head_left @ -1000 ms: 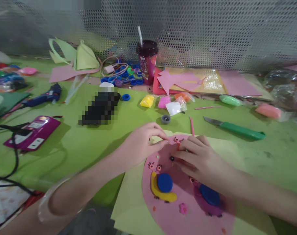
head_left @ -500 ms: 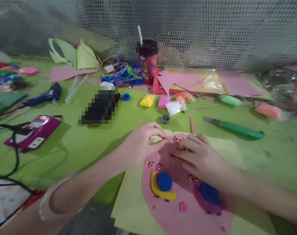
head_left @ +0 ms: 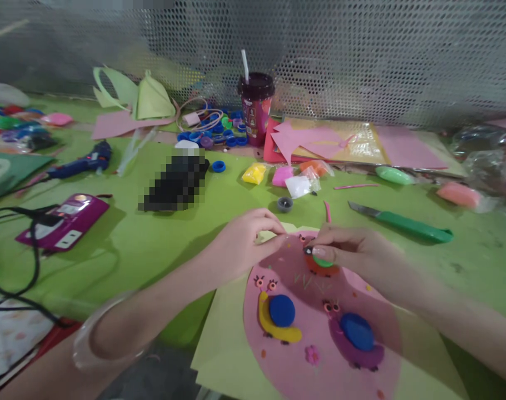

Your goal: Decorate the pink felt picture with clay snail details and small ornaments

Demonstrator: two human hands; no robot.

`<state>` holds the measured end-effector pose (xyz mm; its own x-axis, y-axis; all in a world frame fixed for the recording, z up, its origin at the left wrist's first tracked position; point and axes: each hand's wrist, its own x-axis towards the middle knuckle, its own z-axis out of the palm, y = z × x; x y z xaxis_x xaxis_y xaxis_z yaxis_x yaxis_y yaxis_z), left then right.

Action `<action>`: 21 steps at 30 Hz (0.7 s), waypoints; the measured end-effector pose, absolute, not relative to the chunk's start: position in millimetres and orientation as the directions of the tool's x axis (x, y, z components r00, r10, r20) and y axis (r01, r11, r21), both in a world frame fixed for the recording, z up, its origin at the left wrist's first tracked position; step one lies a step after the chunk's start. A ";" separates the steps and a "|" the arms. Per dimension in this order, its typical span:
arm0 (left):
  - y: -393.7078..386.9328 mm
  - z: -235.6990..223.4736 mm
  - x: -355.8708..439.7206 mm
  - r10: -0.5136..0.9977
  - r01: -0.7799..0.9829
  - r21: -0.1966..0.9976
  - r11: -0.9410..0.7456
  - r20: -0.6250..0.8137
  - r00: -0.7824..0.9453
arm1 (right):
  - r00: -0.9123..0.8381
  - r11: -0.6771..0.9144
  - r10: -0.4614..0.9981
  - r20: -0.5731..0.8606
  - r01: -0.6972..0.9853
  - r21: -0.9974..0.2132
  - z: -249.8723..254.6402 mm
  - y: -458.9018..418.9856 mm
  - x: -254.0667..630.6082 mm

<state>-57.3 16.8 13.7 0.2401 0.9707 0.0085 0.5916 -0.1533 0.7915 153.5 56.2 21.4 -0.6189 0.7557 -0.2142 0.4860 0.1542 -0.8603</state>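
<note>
Pinching a dark piece (head_left: 307, 251) by the orange snail (head_left: 319, 271) on the pink paper (head_left: 292, 372), the right hand (head_left: 356, 250) could dent the green shell (head_left: 321, 261) if its thumb drags; whether the left hand (head_left: 250, 236) pinches anything is unclear.

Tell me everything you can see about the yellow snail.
The yellow snail has a smooth, curved, clay-like body with a round blue disc for a shell. Two pinkish-orange eyes with dark centres and lashes stand above its raised end; dark bits show along its underside. It lies on the pink paper; neither the left hand nor the right hand touches it.
</note>
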 end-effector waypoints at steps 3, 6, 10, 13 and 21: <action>16.9 14.4 -57.4 0.970 0.591 0.792 -0.151 0.005 0.241 | -0.620 0.269 0.774 -0.127 0.504 -0.821 17.4 53.2 155.4; 16.7 13.5 -57.8 0.969 0.587 0.794 -0.155 0.009 0.245 | -0.686 0.613 0.714 0.141 0.515 -0.600 11.1 46.1 155.1; 16.6 12.0 -57.6 0.971 0.594 0.789 -0.159 0.015 0.239 | -0.797 0.834 0.528 0.293 0.424 -0.352 -0.1 39.3 154.1; 16.9 11.1 -57.5 0.969 0.596 0.785 -0.171 0.026 0.244 | -0.826 0.888 0.455 0.333 0.389 -0.246 -6.1 38.5 154.6; 18.5 9.3 -57.4 0.964 0.588 0.786 -0.192 0.038 0.264 | -0.856 0.924 0.383 0.347 0.359 -0.134 -1.4 34.6 153.4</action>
